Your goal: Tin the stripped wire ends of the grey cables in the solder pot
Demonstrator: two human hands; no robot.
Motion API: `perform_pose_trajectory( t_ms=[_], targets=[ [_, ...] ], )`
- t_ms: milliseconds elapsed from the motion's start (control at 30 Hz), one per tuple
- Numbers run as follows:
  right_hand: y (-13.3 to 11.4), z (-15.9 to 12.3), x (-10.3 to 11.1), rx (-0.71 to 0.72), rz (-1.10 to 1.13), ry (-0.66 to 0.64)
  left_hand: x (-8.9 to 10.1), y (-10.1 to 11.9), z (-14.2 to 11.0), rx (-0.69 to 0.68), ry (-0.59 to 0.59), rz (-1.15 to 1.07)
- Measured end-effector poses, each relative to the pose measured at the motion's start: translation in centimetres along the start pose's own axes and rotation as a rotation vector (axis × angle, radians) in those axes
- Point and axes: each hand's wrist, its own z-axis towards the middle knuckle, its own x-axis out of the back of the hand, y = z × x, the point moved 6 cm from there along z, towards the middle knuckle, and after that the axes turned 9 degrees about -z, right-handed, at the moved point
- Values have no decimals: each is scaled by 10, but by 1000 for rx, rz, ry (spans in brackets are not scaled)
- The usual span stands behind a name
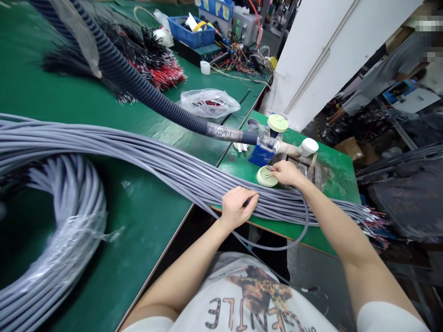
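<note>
A thick bundle of grey cables (138, 154) runs from the left across the green table (145, 216) to its right end, where coloured wire tips (375, 221) stick out. My left hand (238, 206) is closed in a pinch on one grey cable at the bundle's near edge. That cable loops down off the table and up to my right hand (286, 174). My right hand is closed on the cable's end, holding its thin wire tips over a small pale green round dish (266, 176).
A coil of grey cable (62, 230) lies near left. A dark corrugated hose (138, 87) ends at a nozzle (294, 148) above a small jig. Black and red wire bunches (152, 60), a plastic bag (208, 102), blue bins (192, 32) sit farther back. Another person (384, 74) sits at right.
</note>
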Motion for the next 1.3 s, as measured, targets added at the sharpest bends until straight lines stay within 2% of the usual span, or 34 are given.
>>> perform_pose_trajectory(
  t_ms=[167,267,367,433,533,633,800,1300],
  targets=[
    [-4,0,3,4,-15,6,0,0,0,8,-6,-5],
    [12,-9,17,8,1,44,2,1,1,6,-4,-30],
    [57,-20,29,-77,92,119,4,0,2,31,-5,-59],
    [96,-27,27,-187,147,145,4,0,3,48,-4,-68],
    [143,-34,10,-299,161,138,4,0,4,51,-2,-69],
    [166,-33,-9,-348,156,126,3,0,4,55,-1,-63],
    [172,-27,-26,-379,149,108,2,-2,1,50,2,-52],
    [171,-13,-35,-390,90,67,2,-1,2,36,-6,-25]
  ],
)
